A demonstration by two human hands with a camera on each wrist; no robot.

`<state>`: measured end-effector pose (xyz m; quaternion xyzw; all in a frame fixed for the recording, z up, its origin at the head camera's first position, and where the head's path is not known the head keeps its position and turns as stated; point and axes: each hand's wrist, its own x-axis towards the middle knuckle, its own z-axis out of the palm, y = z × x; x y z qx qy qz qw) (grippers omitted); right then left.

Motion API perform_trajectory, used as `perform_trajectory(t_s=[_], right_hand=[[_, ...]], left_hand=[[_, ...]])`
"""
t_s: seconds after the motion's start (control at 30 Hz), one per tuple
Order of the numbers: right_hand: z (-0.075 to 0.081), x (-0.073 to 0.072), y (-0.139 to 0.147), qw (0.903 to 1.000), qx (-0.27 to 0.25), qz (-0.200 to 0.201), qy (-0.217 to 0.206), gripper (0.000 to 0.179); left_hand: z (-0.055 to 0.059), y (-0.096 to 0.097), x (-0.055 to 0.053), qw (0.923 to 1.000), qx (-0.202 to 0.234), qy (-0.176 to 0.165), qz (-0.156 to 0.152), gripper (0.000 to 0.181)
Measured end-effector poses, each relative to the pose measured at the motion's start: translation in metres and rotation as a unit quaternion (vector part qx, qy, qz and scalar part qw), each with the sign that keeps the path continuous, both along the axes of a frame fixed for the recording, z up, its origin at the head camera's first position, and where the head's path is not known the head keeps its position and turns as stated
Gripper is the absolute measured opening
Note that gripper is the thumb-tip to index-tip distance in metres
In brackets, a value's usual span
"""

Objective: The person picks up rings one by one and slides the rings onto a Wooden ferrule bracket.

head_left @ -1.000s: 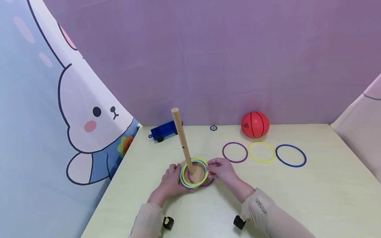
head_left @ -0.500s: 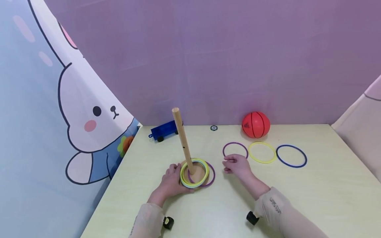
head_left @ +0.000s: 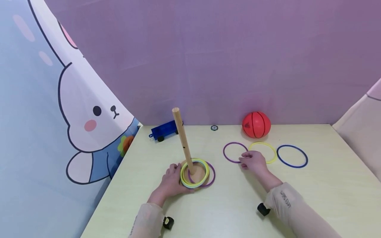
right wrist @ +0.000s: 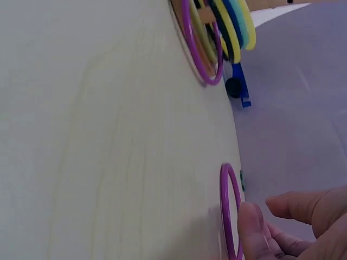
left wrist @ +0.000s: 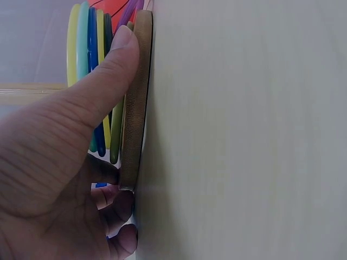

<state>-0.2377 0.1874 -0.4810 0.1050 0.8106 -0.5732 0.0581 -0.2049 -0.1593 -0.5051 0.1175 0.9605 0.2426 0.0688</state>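
My left hand (head_left: 172,181) grips the round wooden base (left wrist: 136,108) of a ring toss stand, thumb along its edge. From the base rises a tall wooden peg (head_left: 183,140), leaning a little to the left. Several stacked rings, with a yellow ring (head_left: 182,180) uppermost, encircle the peg's foot. A purple ring (right wrist: 190,32) sticks out from this stack on the right. My right hand (head_left: 254,162) hovers by the loose purple ring (head_left: 225,157), thumb and forefinger apart with nothing between them.
A loose yellow ring (head_left: 269,144) and a blue ring (head_left: 306,158) lie right of the purple one. Behind them sits a red ball (head_left: 256,125). A blue toy cart (head_left: 163,130) and a small round disc (head_left: 214,128) are at the table's back edge.
My right hand has left the stacked rings and moved right, towards the loose purple and yellow rings. The left hand has stayed at the base.
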Motion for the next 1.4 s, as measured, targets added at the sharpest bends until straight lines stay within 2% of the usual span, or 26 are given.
perform_trajectory(t_s=[0.2, 0.53, 0.67, 0.93, 1.27, 1.4], right_hand=[[0.001, -0.004, 0.007, 0.9996, 0.018, -0.010, -0.021, 0.032], [-0.006, -0.011, 0.012, 0.9941, 0.096, -0.031, -0.041, 0.039], [-0.009, -0.013, 0.011, 0.9912, 0.126, -0.018, -0.036, 0.039], [-0.008, -0.016, 0.006, 0.9735, 0.228, 0.016, -0.015, 0.031], [-0.003, -0.010, 0.006, 0.9685, 0.244, 0.047, -0.017, 0.009], [-0.004, -0.004, 0.005, 0.9673, 0.246, 0.059, -0.021, 0.007]], left_hand=[[0.001, 0.000, 0.000, 1.0000, 0.003, -0.004, 0.001, 0.127], [-0.004, -0.002, -0.001, 1.0000, -0.004, -0.002, 0.000, 0.128], [-0.004, -0.002, 0.000, 1.0000, -0.003, -0.003, 0.001, 0.127], [-0.001, 0.000, 0.001, 1.0000, -0.003, 0.001, -0.003, 0.125], [0.000, 0.001, 0.002, 1.0000, -0.004, 0.000, 0.002, 0.125], [0.001, 0.000, 0.002, 1.0000, 0.001, -0.001, 0.004, 0.125]])
